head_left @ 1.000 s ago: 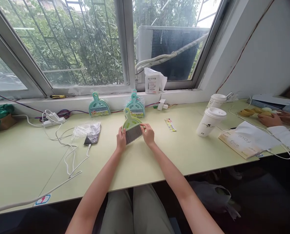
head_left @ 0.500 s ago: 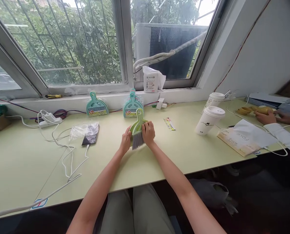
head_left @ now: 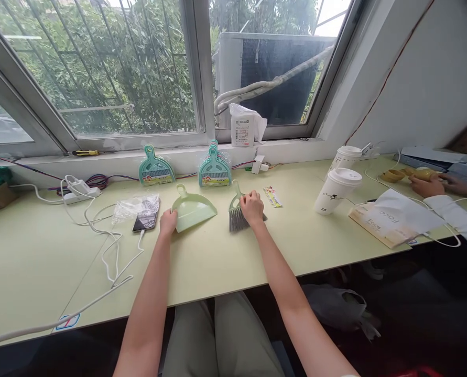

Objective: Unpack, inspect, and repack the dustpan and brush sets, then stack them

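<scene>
My left hand (head_left: pixel 168 222) is closed on the left edge of a light green dustpan (head_left: pixel 195 210), whose handle points to the window. To its right, my right hand (head_left: pixel 252 208) grips a small green hand brush (head_left: pixel 237 219) by its body, grey bristles towards me. Dustpan and brush are apart, both at or just above the tabletop. A printed label card (head_left: pixel 272 197) lies right of the brush. Behind them, wrapped teal dustpan-and-brush sets (head_left: pixel 214 170) lean at the sill, with another teal set (head_left: pixel 155 168) further left.
A phone (head_left: pixel 147 214) with a white cable (head_left: pixel 117 256) and clear plastic wrap lie at left. Lidded paper cups (head_left: pixel 337 191) and a tissue pack (head_left: pixel 390 220) stand at right. Another person's hands (head_left: pixel 427 184) hold a yellowish object at far right. The table's front edge is near my lap.
The dustpan and brush, together half a second ago, are now apart. My left hand has moved left with the dustpan, my right hand slightly right with the brush.
</scene>
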Demonstrator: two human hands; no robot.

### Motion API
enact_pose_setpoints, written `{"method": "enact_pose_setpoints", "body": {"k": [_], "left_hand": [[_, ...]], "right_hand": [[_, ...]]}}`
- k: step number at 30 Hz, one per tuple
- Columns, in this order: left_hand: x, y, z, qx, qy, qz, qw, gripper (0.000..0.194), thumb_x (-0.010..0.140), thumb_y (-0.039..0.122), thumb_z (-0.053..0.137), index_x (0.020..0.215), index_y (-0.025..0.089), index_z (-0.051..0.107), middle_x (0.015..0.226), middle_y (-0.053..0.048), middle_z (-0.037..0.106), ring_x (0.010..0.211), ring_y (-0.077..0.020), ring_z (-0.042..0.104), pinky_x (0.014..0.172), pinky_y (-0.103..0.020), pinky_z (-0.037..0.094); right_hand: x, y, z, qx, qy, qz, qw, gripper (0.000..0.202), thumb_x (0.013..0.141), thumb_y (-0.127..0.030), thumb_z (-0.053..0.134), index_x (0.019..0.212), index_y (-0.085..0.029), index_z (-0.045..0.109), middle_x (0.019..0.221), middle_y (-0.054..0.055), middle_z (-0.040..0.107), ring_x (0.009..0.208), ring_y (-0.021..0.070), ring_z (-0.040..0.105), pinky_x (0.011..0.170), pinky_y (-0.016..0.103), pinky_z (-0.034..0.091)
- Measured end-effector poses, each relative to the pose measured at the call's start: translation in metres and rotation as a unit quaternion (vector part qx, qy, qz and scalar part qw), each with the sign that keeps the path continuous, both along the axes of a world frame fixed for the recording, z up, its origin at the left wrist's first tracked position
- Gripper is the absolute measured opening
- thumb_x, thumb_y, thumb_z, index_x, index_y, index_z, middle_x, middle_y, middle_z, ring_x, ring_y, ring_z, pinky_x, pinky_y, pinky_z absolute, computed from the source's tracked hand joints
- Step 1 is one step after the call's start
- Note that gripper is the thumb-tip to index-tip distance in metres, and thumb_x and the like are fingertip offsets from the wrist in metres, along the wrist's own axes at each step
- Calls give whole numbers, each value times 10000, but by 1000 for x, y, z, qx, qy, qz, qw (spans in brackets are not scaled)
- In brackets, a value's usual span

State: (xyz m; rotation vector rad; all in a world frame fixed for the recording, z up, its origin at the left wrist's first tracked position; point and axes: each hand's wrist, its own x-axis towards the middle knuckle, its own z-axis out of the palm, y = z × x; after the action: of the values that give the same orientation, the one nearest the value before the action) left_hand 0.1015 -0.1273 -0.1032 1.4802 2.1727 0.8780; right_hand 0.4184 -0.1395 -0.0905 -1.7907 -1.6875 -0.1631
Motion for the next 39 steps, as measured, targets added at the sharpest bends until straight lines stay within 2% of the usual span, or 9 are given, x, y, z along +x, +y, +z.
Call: {"method": "enact_pose_setpoints", "body": {"k": [3, 9, 14, 19, 22, 29, 33, 35, 39], "left_hand": [[7, -6, 2, -58, 53, -41, 996, 391, 863, 427, 378, 934, 174, 667, 980, -155, 681, 939, -317, 606, 735, -362, 428], [20, -15, 8, 17, 91, -13, 996, 637, 917, 570, 147, 1067, 206, 648, 1148, -164, 616, 1106, -332, 536, 832, -420, 420], [22, -13, 1, 44, 95, -15, 994, 506, 923, 523, 264, 1070, 213, 635, 1133, -135, 607, 1074, -290, 546, 804, -371, 437], [25, -12, -2, 2, 120, -45, 992, 306, 882, 425, 414, 895, 224, 645, 1061, -92, 651, 972, -257, 588, 757, -330, 429], [25, -13, -1, -18, 149, -66, 986, 271, 877, 383, 411, 821, 218, 618, 921, -92, 678, 872, -252, 604, 705, -315, 412], [64, -28, -2, 45, 188, -283, 940, 295, 904, 348, 359, 726, 217, 553, 835, -88, 643, 807, -228, 588, 682, -296, 388], [98, -38, -2, 112, 175, -425, 881, 359, 918, 254, 281, 689, 213, 555, 836, -65, 605, 820, -200, 569, 750, -299, 392], [103, -40, 0, 156, 204, -431, 865, 305, 896, 221, 325, 726, 207, 578, 863, -69, 598, 846, -207, 559, 791, -320, 388], [88, -35, 1, 241, 280, -350, 861, 215, 842, 223, 492, 1032, 192, 588, 1099, -122, 575, 1021, -266, 514, 859, -379, 382]], "right_hand": [[7, 7, -16, -93, -62, -10, 994, 285, 917, -239, 392, 910, -130, 655, 1046, 153, 571, 1018, 251, 486, 757, 323, 405], [3, 8, -20, -116, -89, -41, 988, 323, 929, -301, 377, 1059, -123, 613, 1078, 172, 592, 1003, 264, 504, 836, 393, 367], [-2, 3, -16, -144, -84, -59, 984, 403, 876, -439, 451, 1015, -114, 645, 1087, 199, 595, 1040, 308, 467, 868, 449, 310], [5, 4, -16, -196, -49, -72, 977, 337, 808, -395, 533, 969, -132, 671, 1102, 183, 600, 1066, 307, 451, 866, 430, 287], [7, 5, -15, -172, -30, -66, 982, 283, 784, -371, 561, 912, -149, 679, 1059, 168, 619, 1050, 304, 462, 871, 427, 282], [-22, 0, -12, -81, -6, 70, 994, 247, 827, -426, 545, 870, -215, 667, 1031, 91, 644, 1006, 253, 504, 871, 396, 297], [-38, -4, -18, -84, -25, 140, 986, 199, 858, -372, 547, 900, -225, 675, 1033, 81, 664, 1023, 240, 517, 912, 399, 283], [-40, -4, -20, -82, -19, 164, 983, 194, 877, -356, 533, 921, -231, 675, 1052, 78, 669, 1037, 235, 525, 939, 407, 272], [-38, -4, -19, -83, 3, 200, 976, 163, 875, -347, 559, 900, -237, 675, 1066, 52, 678, 1063, 223, 536, 970, 414, 260]]}}
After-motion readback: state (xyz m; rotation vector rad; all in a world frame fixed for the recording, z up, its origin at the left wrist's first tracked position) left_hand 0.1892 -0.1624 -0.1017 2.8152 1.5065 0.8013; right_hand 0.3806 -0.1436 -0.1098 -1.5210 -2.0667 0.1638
